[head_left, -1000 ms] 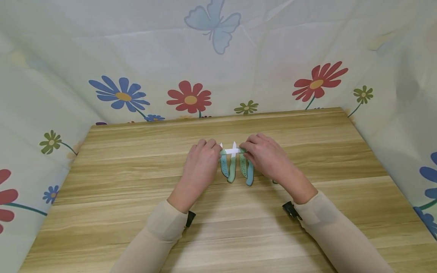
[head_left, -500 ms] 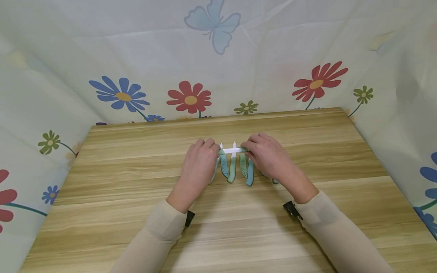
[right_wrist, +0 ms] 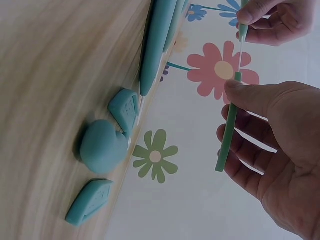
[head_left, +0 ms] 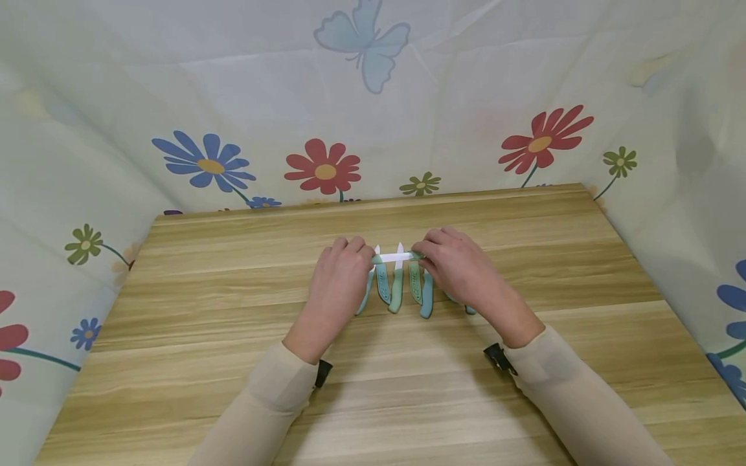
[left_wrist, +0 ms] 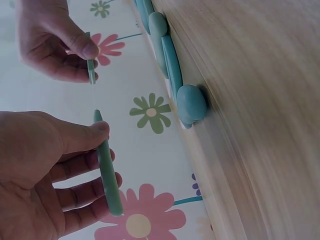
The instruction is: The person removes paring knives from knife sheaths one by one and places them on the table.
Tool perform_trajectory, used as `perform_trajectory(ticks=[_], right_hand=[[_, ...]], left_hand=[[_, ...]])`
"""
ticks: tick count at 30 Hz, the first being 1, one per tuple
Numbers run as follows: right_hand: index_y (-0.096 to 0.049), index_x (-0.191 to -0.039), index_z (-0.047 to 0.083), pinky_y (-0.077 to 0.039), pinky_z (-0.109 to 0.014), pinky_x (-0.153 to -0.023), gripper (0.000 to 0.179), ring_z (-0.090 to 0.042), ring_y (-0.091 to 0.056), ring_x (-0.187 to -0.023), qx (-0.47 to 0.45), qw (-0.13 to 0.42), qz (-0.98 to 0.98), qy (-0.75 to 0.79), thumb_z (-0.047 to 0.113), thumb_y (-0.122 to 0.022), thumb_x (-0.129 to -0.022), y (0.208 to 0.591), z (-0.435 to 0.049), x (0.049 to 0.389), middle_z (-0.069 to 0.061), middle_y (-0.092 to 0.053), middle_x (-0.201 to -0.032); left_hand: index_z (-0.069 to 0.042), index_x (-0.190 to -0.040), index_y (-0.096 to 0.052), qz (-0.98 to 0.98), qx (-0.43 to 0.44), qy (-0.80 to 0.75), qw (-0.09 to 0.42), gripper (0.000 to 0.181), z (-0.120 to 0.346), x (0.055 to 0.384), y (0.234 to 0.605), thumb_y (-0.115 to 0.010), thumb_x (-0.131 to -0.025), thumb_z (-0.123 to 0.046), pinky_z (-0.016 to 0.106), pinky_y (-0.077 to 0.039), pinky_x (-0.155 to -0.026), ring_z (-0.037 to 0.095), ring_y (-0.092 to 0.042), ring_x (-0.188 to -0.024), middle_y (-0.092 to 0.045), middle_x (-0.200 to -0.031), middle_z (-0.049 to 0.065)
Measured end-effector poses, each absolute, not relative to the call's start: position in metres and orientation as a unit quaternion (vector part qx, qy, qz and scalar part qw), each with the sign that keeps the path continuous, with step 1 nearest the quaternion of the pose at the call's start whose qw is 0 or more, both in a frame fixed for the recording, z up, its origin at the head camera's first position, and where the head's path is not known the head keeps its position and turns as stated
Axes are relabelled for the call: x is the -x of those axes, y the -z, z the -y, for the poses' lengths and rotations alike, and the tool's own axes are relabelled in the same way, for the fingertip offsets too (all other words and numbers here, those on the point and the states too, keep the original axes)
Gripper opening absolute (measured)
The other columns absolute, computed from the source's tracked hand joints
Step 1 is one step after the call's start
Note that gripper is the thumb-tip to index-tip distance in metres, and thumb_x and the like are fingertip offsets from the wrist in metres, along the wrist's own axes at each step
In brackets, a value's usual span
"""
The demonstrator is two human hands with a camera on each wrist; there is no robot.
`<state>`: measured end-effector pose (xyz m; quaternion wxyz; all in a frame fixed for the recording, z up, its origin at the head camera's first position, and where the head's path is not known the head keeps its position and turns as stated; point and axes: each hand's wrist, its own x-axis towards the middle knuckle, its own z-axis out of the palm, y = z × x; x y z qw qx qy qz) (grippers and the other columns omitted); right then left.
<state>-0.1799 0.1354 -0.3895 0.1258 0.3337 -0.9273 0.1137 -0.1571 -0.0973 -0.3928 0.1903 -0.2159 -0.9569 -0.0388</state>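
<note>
My left hand pinches the green handle of a paring knife, whose white blade points right, held level over other knives. My right hand pinches a slim green sheath at the blade's tip end; whether the tip is inside cannot be told. Below lie a second paring knife with a green handle, a blue sheath, a green sheath and a knife with a blue handle. Another blue handle shows beside my left hand.
Partly hidden under my right hand is a blue piece. Teal sheaths lie on the wooden table in the right wrist view. A flower-printed cloth stands behind and at both sides.
My left hand has shifted slightly left with the knife, uncovering the blue handle beside it. My right hand has moved very little, slightly right. The things on the table have stayed put.
</note>
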Motion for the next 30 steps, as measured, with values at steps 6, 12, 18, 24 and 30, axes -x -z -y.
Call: perform_trajectory(ticks=[6, 12, 18, 24, 30], right_hand=[[-0.077, -0.122, 0.004, -0.055, -0.041, -0.090, 0.027, -0.029, -0.063, -0.100, -0.331, 0.128, 0.928, -0.116, 0.012, -0.080, -0.097, 0.3895, -0.1367, 0.1799, -0.010, -0.072, -0.113], [-0.077, -0.121, 0.004, -0.056, -0.041, -0.090, 0.027, -0.029, -0.063, -0.100, -0.327, 0.129, 0.929, -0.112, 0.012, -0.081, -0.096, 0.3880, -0.1369, 0.1792, -0.011, -0.073, -0.113], [-0.077, -0.121, 0.004, -0.056, -0.041, -0.089, 0.025, -0.029, -0.064, -0.100, -0.324, 0.129, 0.930, -0.115, 0.011, -0.079, -0.097, 0.3882, -0.1380, 0.1793, -0.011, -0.073, -0.113], [-0.078, -0.120, 0.005, -0.056, -0.040, -0.088, 0.024, -0.029, -0.064, -0.099, -0.326, 0.135, 0.928, -0.120, 0.010, -0.079, -0.097, 0.3884, -0.1397, 0.1804, -0.010, -0.073, -0.111], [-0.078, -0.121, 0.005, -0.056, -0.040, -0.088, 0.024, -0.029, -0.064, -0.099, -0.323, 0.133, 0.929, -0.121, 0.010, -0.079, -0.097, 0.3882, -0.1407, 0.1814, -0.010, -0.073, -0.111]], left_hand=[[-0.005, -0.103, -0.079, 0.958, 0.210, 0.045, 0.190, 0.008, 0.0986, 0.1572, 0.3931, -0.078, -0.098, -0.010, 0.037, -0.054, -0.071, 0.027, -0.061, -0.088, -0.069, -0.098, 0.005], [-0.004, -0.104, -0.079, 0.960, 0.206, 0.049, 0.186, 0.010, 0.0993, 0.1568, 0.3918, -0.079, -0.098, -0.011, 0.038, -0.055, -0.072, 0.027, -0.061, -0.090, -0.069, -0.100, 0.006], [-0.004, -0.105, -0.079, 0.959, 0.204, 0.046, 0.190, 0.010, 0.0996, 0.1570, 0.3906, -0.078, -0.098, -0.011, 0.039, -0.056, -0.073, 0.028, -0.063, -0.091, -0.070, -0.101, 0.007], [-0.005, -0.106, -0.080, 0.960, 0.199, 0.048, 0.190, 0.010, 0.1005, 0.1571, 0.3892, -0.079, -0.097, -0.010, 0.040, -0.057, -0.075, 0.028, -0.064, -0.093, -0.071, -0.103, 0.007], [-0.005, -0.107, -0.080, 0.963, 0.194, 0.050, 0.182, 0.011, 0.1017, 0.1581, 0.3883, -0.078, -0.098, -0.010, 0.040, -0.057, -0.077, 0.029, -0.065, -0.095, -0.072, -0.105, 0.007]])
